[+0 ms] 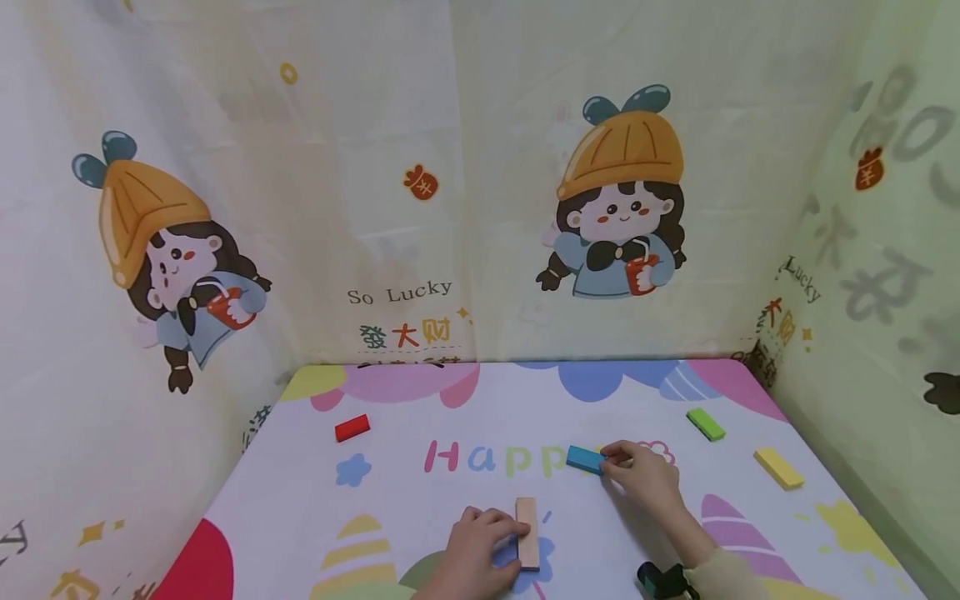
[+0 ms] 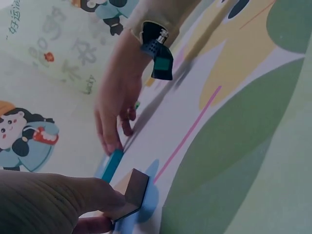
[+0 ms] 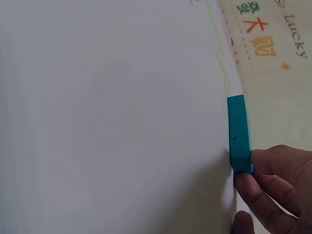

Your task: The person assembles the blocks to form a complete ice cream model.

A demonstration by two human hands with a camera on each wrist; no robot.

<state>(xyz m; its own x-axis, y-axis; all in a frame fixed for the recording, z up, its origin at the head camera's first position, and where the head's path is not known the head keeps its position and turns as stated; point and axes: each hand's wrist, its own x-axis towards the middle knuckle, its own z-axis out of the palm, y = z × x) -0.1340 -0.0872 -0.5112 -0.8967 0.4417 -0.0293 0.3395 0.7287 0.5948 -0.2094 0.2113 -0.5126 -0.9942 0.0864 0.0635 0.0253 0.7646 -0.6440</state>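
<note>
A plain wooden block (image 1: 528, 546) lies lengthwise near the front middle of the table. My left hand (image 1: 483, 550) grips it from the left side, and in the left wrist view the thumb lies against the block (image 2: 136, 190). Farther back and to the right, my right hand (image 1: 647, 477) pinches one end of a blue block (image 1: 584, 459) between thumb and fingers. The right wrist view shows this blue block (image 3: 239, 131) with its far end free of the fingers. Whether it touches the table is hard to tell.
A red block (image 1: 352, 427) lies at the back left. On the right side are a green block (image 1: 706, 424) and a yellow block (image 1: 778, 468). The printed tabletop (image 1: 465, 417) is bordered by patterned cloth walls (image 1: 510, 208) at the back and sides.
</note>
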